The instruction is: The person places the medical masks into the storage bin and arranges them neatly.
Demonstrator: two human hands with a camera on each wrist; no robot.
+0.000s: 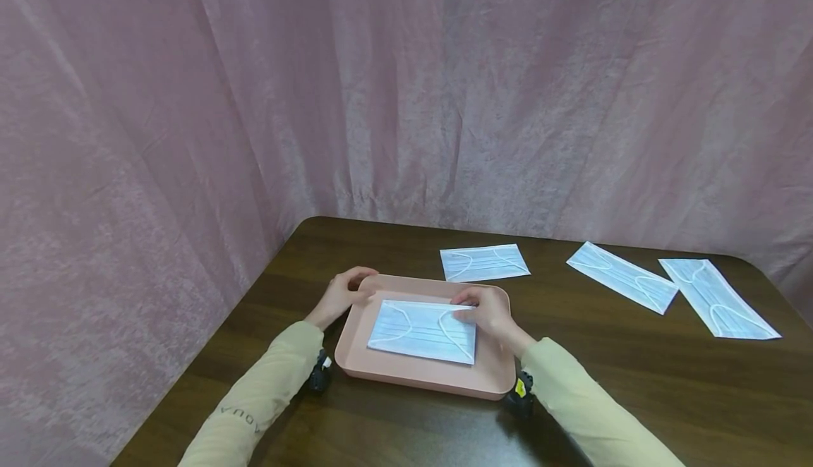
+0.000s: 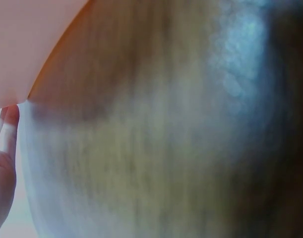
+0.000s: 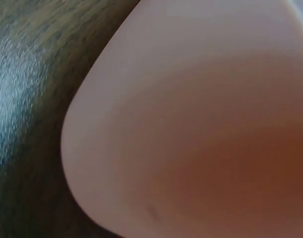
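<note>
A pale blue face mask (image 1: 419, 333) with white ear loops lies flat inside a shallow pink tray (image 1: 413, 380). My right hand (image 1: 488, 310) reaches over the tray's right side and pinches the mask's upper right corner. At the far left corner of the tray, my left hand (image 1: 343, 298) holds the rim, its thumb toward the inside. In the left wrist view, fingers (image 2: 10, 126) meet the edge of the tray. The right wrist view shows just the tray's rounded corner (image 3: 91, 163) and some table.
Three more masks lie spread on the dark wooden table (image 1: 394, 432): one mask (image 1: 485, 262) just behind the tray, a tilted mask (image 1: 622, 276) to the right, and another mask (image 1: 718, 299) farthest right. A pink curtain (image 1: 406, 100) hangs behind the table.
</note>
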